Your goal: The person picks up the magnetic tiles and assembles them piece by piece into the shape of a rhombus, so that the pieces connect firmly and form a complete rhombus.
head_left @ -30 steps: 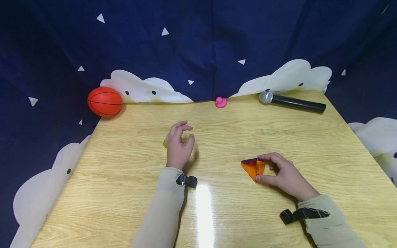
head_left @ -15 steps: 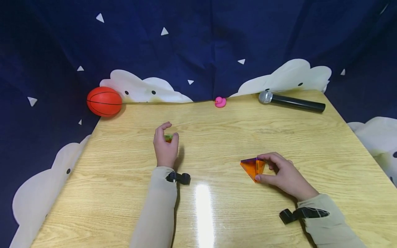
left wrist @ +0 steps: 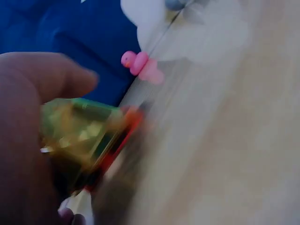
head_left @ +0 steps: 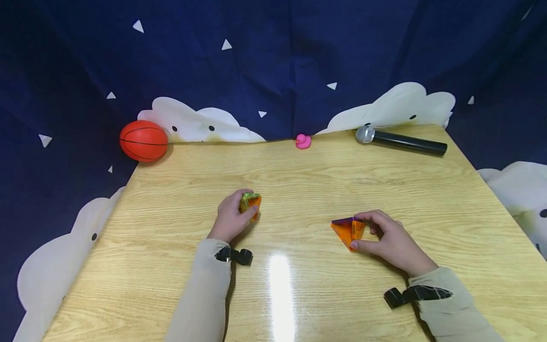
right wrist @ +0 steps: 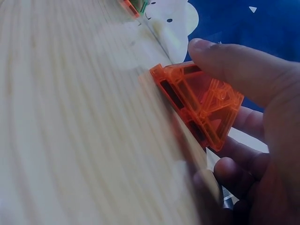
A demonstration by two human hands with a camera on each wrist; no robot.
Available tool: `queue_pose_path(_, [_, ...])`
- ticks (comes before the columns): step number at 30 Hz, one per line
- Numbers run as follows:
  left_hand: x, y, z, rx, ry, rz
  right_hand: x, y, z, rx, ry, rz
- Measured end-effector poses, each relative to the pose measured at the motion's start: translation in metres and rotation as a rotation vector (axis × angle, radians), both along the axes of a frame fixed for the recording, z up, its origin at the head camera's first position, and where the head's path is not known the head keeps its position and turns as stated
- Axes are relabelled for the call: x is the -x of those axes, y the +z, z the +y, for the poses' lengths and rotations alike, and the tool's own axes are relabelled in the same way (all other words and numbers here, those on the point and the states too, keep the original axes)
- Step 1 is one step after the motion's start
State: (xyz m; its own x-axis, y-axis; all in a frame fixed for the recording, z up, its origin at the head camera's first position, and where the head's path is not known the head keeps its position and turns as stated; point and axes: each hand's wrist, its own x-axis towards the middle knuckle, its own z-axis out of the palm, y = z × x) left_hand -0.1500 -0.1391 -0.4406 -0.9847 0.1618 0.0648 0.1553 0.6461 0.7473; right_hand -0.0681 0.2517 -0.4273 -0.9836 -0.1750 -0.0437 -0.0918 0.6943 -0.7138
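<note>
My left hand (head_left: 230, 218) grips a small translucent block of magnetic tiles (head_left: 253, 201), green-yellow on top with an orange side, left of the table's middle. In the left wrist view this green-and-orange block (left wrist: 82, 131) is blurred, and its far side is hidden by the hand. On the right, my right hand (head_left: 395, 242) pinches a pyramid of magnetic tiles (head_left: 343, 232), orange with a purple upper edge, between thumb and fingers. The right wrist view shows the orange pyramid (right wrist: 201, 105) at the tabletop, the thumb on its upper part. A gap of bare wood separates the two shapes.
Along the back edge of the wooden table (head_left: 299, 185) are a red ball (head_left: 144, 140) with black lines at the left, a pink rubber duck (head_left: 303, 141) near the middle, and a black microphone (head_left: 401, 140) at the right. A dark blue curtain (head_left: 273, 61) hangs behind.
My left hand first moved left around the green-and-orange block, then turned and brought it right and nearer. The right hand and the orange-and-purple pyramid stayed in place.
</note>
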Motion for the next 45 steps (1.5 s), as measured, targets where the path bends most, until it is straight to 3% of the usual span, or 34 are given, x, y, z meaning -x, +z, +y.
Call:
queue_pose_path(4, [-0.01, 0.003, -0.003, 0.098, -0.143, -0.012, 0.001, -0.001, 0.001, -0.003, -0.004, 0.003])
queue_pose_path(8, [-0.016, 0.004, -0.007, 0.093, -0.186, -0.051, 0.002, -0.003, 0.002, -0.007, -0.002, 0.013])
queue_pose_path(16, [-0.022, 0.006, -0.016, 0.075, -0.184, -0.104, 0.002, -0.006, 0.0, 0.027, 0.005, 0.033])
queue_pose_path(21, [-0.024, 0.007, -0.019, 0.061, -0.137, -0.135, 0.002, -0.006, -0.001, 0.014, 0.007, 0.048])
queue_pose_path(31, [-0.025, 0.008, -0.017, 0.112, -0.105, -0.06, 0.003, -0.005, 0.0, -0.095, 0.044, 0.072])
queue_pose_path(38, [-0.024, 0.008, -0.018, 0.154, -0.089, -0.062, 0.004, -0.004, -0.002, -0.147, 0.042, 0.067])
queue_pose_path(45, [-0.023, 0.008, -0.021, 0.154, -0.092, -0.083, 0.002, -0.006, -0.005, -0.119, 0.001, 0.155])
